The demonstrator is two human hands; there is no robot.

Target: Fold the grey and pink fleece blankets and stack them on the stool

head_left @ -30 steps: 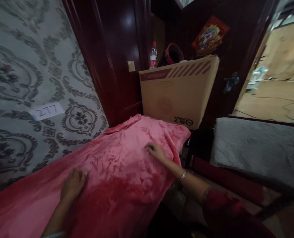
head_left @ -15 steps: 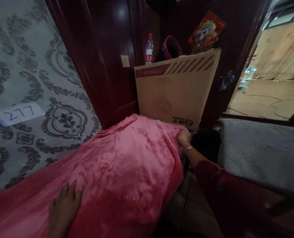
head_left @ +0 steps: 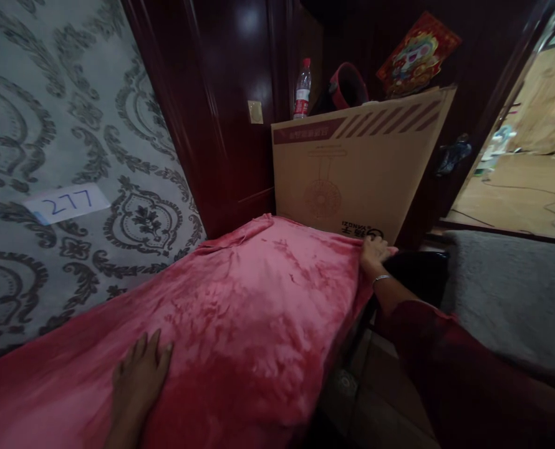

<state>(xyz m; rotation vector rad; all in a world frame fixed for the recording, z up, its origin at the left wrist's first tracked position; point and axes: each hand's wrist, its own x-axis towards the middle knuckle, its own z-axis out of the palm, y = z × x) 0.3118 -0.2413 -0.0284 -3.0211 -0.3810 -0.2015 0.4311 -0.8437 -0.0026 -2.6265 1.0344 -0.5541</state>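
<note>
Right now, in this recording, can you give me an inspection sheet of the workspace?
Surface: a raised surface, wholly covered by the pink blanket.
Job's things: pink blanket, plush, spread out, hanging over the near right side.
Clutter: cardboard box behind the blanket; water bottle, red-rimmed item on top.
Grippers: left hand flat on blanket, fingers spread; right hand at blanket's far right corner, grip unclear.
Cables: one cable on the floor through the doorway.
Surroundings: patterned wallpaper with label 277; dark wooden door; grey blanket.
</note>
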